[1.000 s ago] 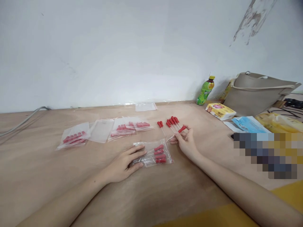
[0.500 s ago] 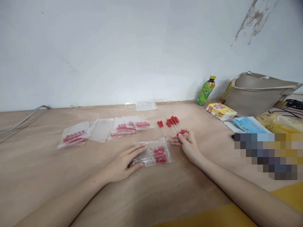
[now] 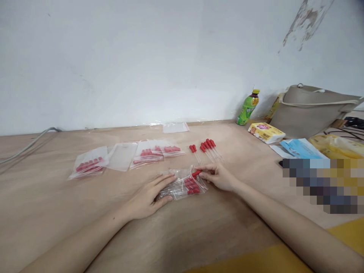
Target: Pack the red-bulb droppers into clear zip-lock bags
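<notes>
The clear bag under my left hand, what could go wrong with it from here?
The dropper pinched in your right hand is at the bag's puckered right end, so it might catch on the thin plastic. The red bulbs inside sit crowded together, so another alongside them could jam. Your left hand rests on the bag's left end; if it lifted, the bag might slide or fold.

The slim, bare left hand [image 3: 149,197] and slim, bare right hand [image 3: 218,178] have slender, tapering fingers [image 3: 165,183] and narrow wrists [image 3: 129,211]. The smooth, bare left forearm [image 3: 93,237] bears one small, round, dark spot [image 3: 114,218] near the wrist; the smooth, bare right forearm [image 3: 281,220] broadens evenly away from its wrist.
</notes>
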### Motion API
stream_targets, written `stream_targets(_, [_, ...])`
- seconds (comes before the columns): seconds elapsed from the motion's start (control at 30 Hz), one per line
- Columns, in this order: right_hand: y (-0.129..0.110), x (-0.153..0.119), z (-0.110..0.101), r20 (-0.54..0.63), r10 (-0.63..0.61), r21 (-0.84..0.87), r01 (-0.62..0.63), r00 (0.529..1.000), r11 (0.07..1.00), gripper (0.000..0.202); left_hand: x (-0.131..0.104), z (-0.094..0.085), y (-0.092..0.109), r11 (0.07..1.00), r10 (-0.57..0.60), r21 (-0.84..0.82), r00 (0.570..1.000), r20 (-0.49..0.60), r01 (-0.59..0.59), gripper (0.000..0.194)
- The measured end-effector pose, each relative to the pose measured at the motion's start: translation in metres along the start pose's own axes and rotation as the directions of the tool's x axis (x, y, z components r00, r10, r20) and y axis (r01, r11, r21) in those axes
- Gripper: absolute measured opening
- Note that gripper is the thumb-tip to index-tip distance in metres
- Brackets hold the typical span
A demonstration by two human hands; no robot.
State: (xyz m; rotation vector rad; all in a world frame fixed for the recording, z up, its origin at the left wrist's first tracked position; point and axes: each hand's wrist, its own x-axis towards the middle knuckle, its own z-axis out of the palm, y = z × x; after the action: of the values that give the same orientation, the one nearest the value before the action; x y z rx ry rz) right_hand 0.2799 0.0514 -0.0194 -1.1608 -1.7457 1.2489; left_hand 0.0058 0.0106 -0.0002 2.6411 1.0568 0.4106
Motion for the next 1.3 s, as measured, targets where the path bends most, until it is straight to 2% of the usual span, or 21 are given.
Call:
stream_targets(0.1, [-0.006, -0.003, -0.003, 0.095, 0.071, 0.072, -0.078, 0.993, 0.994, 0.035, 0.0, 0.0, 0.0, 1.0, 0.005, 0.004, 1.0, 0.002, -0.005, 0.05])
stream_targets(0.2, [-0.011, -0.005, -0.005, 0.167, 0.052, 0.14, -0.076, 0.985, 0.987, 0.03, 0.0, -0.001, 0.0, 1.0, 0.011, 0.001, 1.0, 0.014, -0.011, 0.05])
stream_targets(0.27, [-0.012, -0.005, -0.003, 0.17, 0.053, 0.134, -0.076, 0.984, 0.988, 0.029, 0.0, -0.001, 0.0, 1.0, 0.011, -0.003, 1.0, 0.016, -0.011, 0.05])
stream_targets(0.37, [-0.006, -0.001, 0.005, 0.043, 0.087, 0.087, -0.091, 0.995, 0.992, 0.026, 0.0, -0.001, 0.001, 1.0, 0.012, -0.003, 1.0, 0.023, -0.012, 0.049])
stream_targets(0.5, [0.006, 0.005, 0.02, -0.203, -0.014, 0.018, 0.018, 0.979, 1.0, 0.019, 0.0, -0.001, 0.001, 1.0, 0.02, 0.002, 0.999, 0.032, -0.02, 0.048])
stream_targets(0.6, [0.009, 0.006, 0.024, -0.266, -0.059, -0.039, 0.05, 0.962, 0.998, 0.018, 0.001, -0.001, 0.001, 1.0, 0.023, 0.01, 0.999, 0.033, -0.024, 0.047])
stream_targets(0.8, [0.004, 0.003, 0.019, -0.192, -0.028, -0.089, 0.011, 0.981, 0.996, 0.018, 0.0, 0.0, 0.0, 1.0, 0.014, 0.018, 1.0, 0.021, -0.015, 0.044])
stream_targets(1.03, [0.002, -0.001, 0.016, -0.076, -0.19, -0.24, 0.167, 0.979, 0.956, 0.025, -0.001, 0.0, -0.001, 0.999, 0.022, 0.036, 0.999, 0.034, -0.023, 0.044])
stream_targets(1.1, [0.0, -0.001, 0.015, -0.099, -0.203, -0.288, 0.167, 0.974, 0.943, 0.023, 0.0, 0.0, -0.001, 0.999, 0.019, 0.04, 0.999, 0.032, -0.02, 0.044])
stream_targets(1.2, [-0.001, -0.001, 0.013, -0.199, -0.185, -0.316, 0.116, 0.962, 0.942, 0.026, 0.002, 0.0, 0.0, 0.999, 0.023, 0.045, 0.999, 0.036, -0.024, 0.044])
stream_targets(1.23, [-0.001, -0.001, 0.012, -0.196, -0.191, -0.317, 0.122, 0.962, 0.941, 0.031, 0.002, 0.0, -0.001, 0.999, 0.032, 0.042, 0.999, 0.043, -0.034, 0.044])
stream_targets(1.3, [-0.001, -0.002, 0.01, -0.109, -0.251, -0.332, 0.203, 0.962, 0.921, 0.042, 0.003, 0.0, -0.001, 0.997, 0.064, 0.027, 0.996, 0.062, -0.066, 0.044])
